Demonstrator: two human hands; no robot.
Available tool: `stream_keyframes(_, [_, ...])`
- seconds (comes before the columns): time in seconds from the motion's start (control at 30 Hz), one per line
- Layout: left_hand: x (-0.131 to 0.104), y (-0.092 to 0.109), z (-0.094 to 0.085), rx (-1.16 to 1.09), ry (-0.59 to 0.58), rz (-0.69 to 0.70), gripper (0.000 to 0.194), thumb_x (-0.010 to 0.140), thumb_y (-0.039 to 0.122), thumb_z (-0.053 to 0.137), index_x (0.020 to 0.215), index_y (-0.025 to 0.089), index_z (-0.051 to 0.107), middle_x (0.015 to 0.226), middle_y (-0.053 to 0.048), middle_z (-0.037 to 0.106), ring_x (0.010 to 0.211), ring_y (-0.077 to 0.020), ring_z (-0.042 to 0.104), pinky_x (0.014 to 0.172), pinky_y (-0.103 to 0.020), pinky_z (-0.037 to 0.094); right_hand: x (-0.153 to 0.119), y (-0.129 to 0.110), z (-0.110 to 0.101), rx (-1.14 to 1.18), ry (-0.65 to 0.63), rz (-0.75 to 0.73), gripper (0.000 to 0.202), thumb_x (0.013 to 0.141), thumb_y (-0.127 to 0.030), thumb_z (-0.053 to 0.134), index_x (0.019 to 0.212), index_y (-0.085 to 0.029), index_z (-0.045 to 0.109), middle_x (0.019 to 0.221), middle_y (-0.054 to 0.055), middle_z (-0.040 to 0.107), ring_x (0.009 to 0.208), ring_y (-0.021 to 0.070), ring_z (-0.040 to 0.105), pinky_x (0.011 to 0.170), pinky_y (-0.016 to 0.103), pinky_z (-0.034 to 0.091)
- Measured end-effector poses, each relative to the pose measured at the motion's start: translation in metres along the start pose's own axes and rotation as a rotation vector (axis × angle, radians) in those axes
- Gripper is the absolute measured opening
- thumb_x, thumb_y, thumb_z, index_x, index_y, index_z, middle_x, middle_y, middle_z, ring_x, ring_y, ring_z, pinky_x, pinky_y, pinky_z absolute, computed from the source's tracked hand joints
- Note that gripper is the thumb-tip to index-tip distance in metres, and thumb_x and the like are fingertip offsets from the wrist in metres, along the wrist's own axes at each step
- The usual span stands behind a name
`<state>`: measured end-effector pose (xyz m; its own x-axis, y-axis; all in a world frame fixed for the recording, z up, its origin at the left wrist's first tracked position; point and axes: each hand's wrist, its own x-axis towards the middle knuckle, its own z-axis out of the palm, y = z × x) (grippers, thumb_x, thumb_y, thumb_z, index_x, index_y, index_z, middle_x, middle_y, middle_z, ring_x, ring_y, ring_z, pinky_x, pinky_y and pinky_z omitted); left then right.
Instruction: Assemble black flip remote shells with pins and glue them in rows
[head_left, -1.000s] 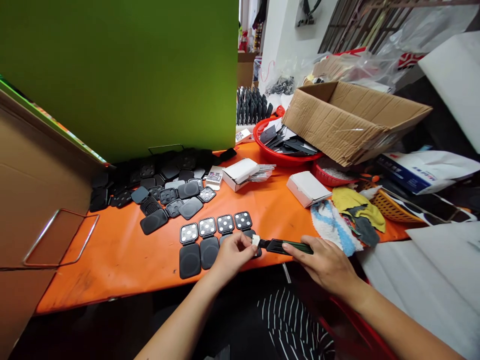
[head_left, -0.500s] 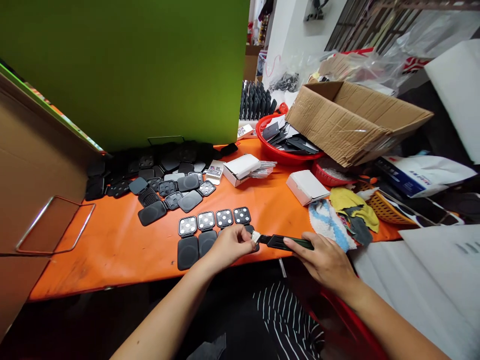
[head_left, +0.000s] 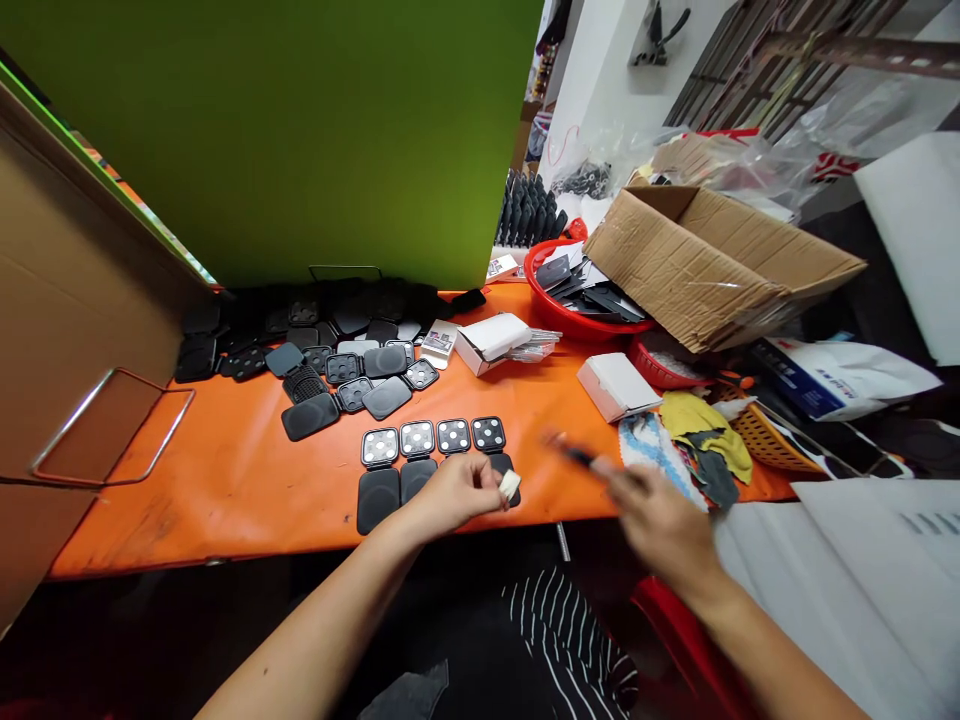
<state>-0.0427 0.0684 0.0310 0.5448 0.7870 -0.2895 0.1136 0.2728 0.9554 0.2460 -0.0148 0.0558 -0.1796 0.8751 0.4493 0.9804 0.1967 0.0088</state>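
Note:
My left hand is closed in a pinch on a small white piece, over the front of a row of black hinged cases. These cases lie unfolded, with white dots on their upper halves; my left hand partly covers some lower halves. To the right, my right hand is wrapped round a slim dark tool that looks like a utility knife. Motion blurs both hand and tool. The tool's tip points left and stands apart from the white piece.
More black cases are heaped at the back left. White boxes, a red basin, a cardboard box and cloths stand or lie to the right. A green panel rises behind the orange table.
The knife has come away from the white piece as my right hand moved right and tilted it. My left hand still pinches the piece. The view has shifted slightly.

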Motion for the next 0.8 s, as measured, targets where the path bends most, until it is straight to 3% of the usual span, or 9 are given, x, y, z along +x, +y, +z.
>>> stream_keyframes(0.07, [-0.005, -0.005, -0.004, -0.018, -0.019, -0.035, 0.021, 0.058, 0.02, 0.064, 0.051, 0.019, 0.044, 0.054, 0.001, 0.058, 0.058, -0.0143, 0.056, 0.055, -0.024, 0.038, 0.004, 0.019, -0.01, -0.04, 0.114, 0.14, 0.045, 0.092, -0.03, 0.039, 0.137, -0.026, 0.043, 0.089, 0.009, 0.058, 0.07, 0.0206, 0.057, 0.058, 0.03, 0.046])
stream_keyframes(0.1, [-0.006, -0.007, -0.006, -0.04, -0.016, -0.037, 0.021, 0.059, 0.021, 0.065, 0.051, 0.019, 0.046, 0.056, 0.001, 0.059, 0.059, -0.0146, 0.056, 0.056, -0.024, 0.038, 0.004, 0.025, -0.014, -0.048, 0.085, 0.209, 0.046, 0.092, -0.032, 0.041, 0.137, -0.026, 0.043, 0.094, 0.009, 0.058, 0.074, 0.0218, 0.058, 0.06, 0.032, 0.047])
stream_keyframes(0.2, [-0.006, -0.01, -0.011, -0.167, 0.015, 0.024, 0.022, 0.059, 0.026, 0.07, 0.053, 0.018, 0.051, 0.065, -0.001, 0.062, 0.064, -0.0148, 0.057, 0.062, -0.026, 0.041, 0.001, 0.022, -0.017, 0.099, -0.06, 0.076, 0.045, 0.091, -0.029, 0.044, 0.136, -0.031, 0.043, 0.1, 0.009, 0.056, 0.083, 0.0215, 0.059, 0.069, 0.033, 0.049])
stream_keyframes(0.4, [-0.008, 0.0, -0.013, -0.241, -0.015, 0.063, 0.03, 0.057, 0.035, 0.078, 0.054, 0.017, 0.054, 0.079, -0.004, 0.065, 0.077, -0.018, 0.059, 0.075, -0.03, 0.043, -0.009, -0.024, -0.007, 0.193, -0.181, -0.239, 0.043, 0.09, -0.022, 0.045, 0.129, -0.038, 0.049, 0.098, 0.007, 0.058, 0.084, 0.0181, 0.058, 0.071, 0.031, 0.048])
stream_keyframes(0.53, [-0.012, 0.002, -0.013, -0.236, -0.034, 0.057, 0.031, 0.057, 0.038, 0.079, 0.055, 0.017, 0.055, 0.086, -0.005, 0.066, 0.083, -0.0201, 0.06, 0.08, -0.033, 0.042, -0.004, -0.031, -0.005, 0.133, -0.231, -0.312, 0.043, 0.089, -0.019, 0.044, 0.126, -0.041, 0.052, 0.1, 0.007, 0.059, 0.084, 0.0189, 0.057, 0.073, 0.033, 0.046])
stream_keyframes(0.8, [-0.012, -0.002, -0.009, -0.263, -0.096, 0.077, 0.027, 0.062, 0.034, 0.076, 0.056, 0.016, 0.057, 0.077, -0.002, 0.062, 0.072, -0.0145, 0.057, 0.068, -0.026, 0.04, 0.009, -0.031, -0.003, 0.126, -0.24, -0.366, 0.045, 0.09, -0.018, 0.043, 0.128, -0.041, 0.05, 0.101, 0.008, 0.058, 0.086, 0.0191, 0.055, 0.074, 0.032, 0.043])
